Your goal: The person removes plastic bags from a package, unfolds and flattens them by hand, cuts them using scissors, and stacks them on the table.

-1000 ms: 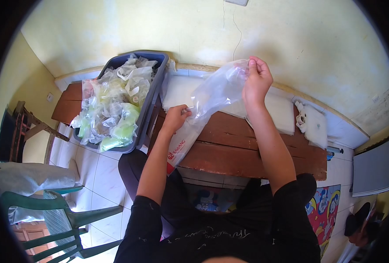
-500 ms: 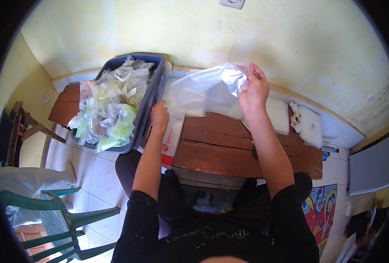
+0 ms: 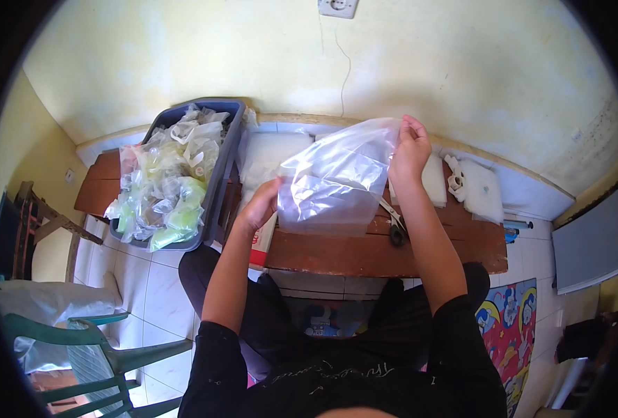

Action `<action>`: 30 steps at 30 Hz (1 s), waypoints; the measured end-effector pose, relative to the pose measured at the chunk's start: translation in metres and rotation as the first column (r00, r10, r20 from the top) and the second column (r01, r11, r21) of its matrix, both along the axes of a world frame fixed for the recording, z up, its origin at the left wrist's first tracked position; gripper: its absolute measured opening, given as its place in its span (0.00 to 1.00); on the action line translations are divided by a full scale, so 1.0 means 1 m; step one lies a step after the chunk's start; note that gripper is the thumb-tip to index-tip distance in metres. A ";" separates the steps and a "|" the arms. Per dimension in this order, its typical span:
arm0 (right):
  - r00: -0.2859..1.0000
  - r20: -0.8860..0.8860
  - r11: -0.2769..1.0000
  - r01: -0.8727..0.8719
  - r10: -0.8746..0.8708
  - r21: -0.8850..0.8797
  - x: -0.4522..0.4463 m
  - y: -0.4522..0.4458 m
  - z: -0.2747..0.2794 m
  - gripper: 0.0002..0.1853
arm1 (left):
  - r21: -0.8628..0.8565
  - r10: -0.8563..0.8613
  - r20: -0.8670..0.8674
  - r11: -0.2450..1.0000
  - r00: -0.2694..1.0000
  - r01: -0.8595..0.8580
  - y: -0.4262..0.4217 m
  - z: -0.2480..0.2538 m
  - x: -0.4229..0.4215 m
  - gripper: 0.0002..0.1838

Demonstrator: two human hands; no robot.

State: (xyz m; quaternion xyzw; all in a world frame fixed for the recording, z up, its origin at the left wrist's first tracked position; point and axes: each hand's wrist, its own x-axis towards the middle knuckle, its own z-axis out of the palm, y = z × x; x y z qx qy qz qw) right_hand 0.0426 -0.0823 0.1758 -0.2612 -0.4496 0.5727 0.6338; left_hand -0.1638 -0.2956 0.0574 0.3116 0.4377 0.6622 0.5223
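Note:
A clear plastic bag [image 3: 333, 184] is stretched between my two hands above the brown wooden bench [image 3: 309, 259]. My left hand [image 3: 261, 203] pinches its left edge. At the upper right corner, my right hand [image 3: 411, 155] grips the bag with closed fingers. Scissors with black handles [image 3: 396, 233] lie on the bench below my right hand, their blades partly behind the bag. Behind my left hand sits a stack of clear plastic bags [image 3: 272, 155]. A white and red packet [image 3: 260, 249] lies under my left wrist, mostly covered.
On the left, a grey-blue tub [image 3: 229, 146] is heaped with crumpled plastic bags [image 3: 166, 174]. More white plastic stacks [image 3: 481, 191] lie at the bench's right end. A green plastic chair [image 3: 107, 355] stands at lower left, and a colourful mat [image 3: 507, 334] at right.
The bag has come nearer to me and hangs spread between both hands. My left hand has moved up and right, onto the bag's edge. The scissors have come into view.

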 end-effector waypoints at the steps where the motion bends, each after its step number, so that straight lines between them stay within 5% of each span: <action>1: 1.000 0.001 1.000 0.012 -0.012 0.000 0.007 0.010 -0.018 0.07 | 0.000 -0.012 0.001 1.000 1.000 0.012 0.001 0.000 0.004 0.29; 3: 0.965 0.251 0.996 -0.061 0.073 -0.058 0.019 0.030 -0.056 0.08 | -0.211 -0.272 -0.161 0.948 0.949 0.236 0.002 0.001 0.011 0.19; 7: 0.800 0.576 0.981 -0.194 0.166 -0.013 0.056 0.050 -0.133 0.10 | -0.428 -0.174 -0.009 0.891 0.985 0.153 0.013 -0.031 0.019 0.18; 10: 0.633 0.741 0.945 -0.326 0.226 -0.010 0.076 0.050 -0.170 0.10 | -0.452 -0.134 0.020 0.883 0.991 0.129 0.019 -0.041 0.023 0.20; 12: 0.466 0.883 0.901 -0.407 0.061 0.152 0.083 0.055 -0.186 0.09 | -0.408 -0.171 0.040 0.896 0.984 0.173 0.017 -0.028 0.024 0.23; 15: 0.304 0.953 0.965 -0.253 0.012 0.068 0.077 0.043 -0.151 0.09 | -0.308 -0.179 0.013 0.935 0.984 0.175 0.013 0.000 0.030 0.31; 17: 0.369 0.927 0.972 -0.187 -0.068 0.146 0.067 0.042 -0.124 0.09 | -0.249 -0.144 -0.032 0.959 0.989 0.132 0.015 0.003 0.028 0.37; 19: 0.427 0.892 0.969 -0.115 -0.149 0.217 0.058 0.038 -0.101 0.08 | 0.046 -0.135 0.131 0.990 0.982 0.130 0.014 0.004 0.026 0.39; 21: 0.925 0.363 0.947 -0.208 0.108 0.247 0.052 0.033 -0.084 0.08 | 0.067 -0.145 0.140 0.988 0.979 0.137 0.007 0.012 0.029 0.40; 23: 0.938 0.332 0.909 -0.222 0.100 0.353 0.052 0.036 -0.086 0.09 | 0.096 -0.154 0.145 0.985 0.977 0.141 0.003 0.015 0.032 0.40; 25: 0.949 0.300 0.857 -0.234 0.098 0.459 0.052 0.040 -0.090 0.10 | -0.128 -0.159 0.146 0.976 0.976 0.178 0.006 0.004 0.035 0.39; 26: 0.926 0.346 0.887 -0.281 0.150 0.366 0.055 0.039 -0.095 0.09 | -0.161 -0.296 0.022 0.942 0.955 0.296 0.015 -0.028 0.022 0.36; 28: 0.900 0.388 0.909 -0.318 0.200 0.268 0.065 0.042 -0.115 0.09 | -0.264 -0.311 0.063 0.911 0.948 0.317 0.015 -0.033 0.031 0.35; 30: 0.827 0.213 0.846 -0.466 0.521 -0.259 0.073 0.045 -0.133 0.10 | -0.430 -0.334 0.074 0.839 0.939 0.333 0.015 -0.042 0.036 0.31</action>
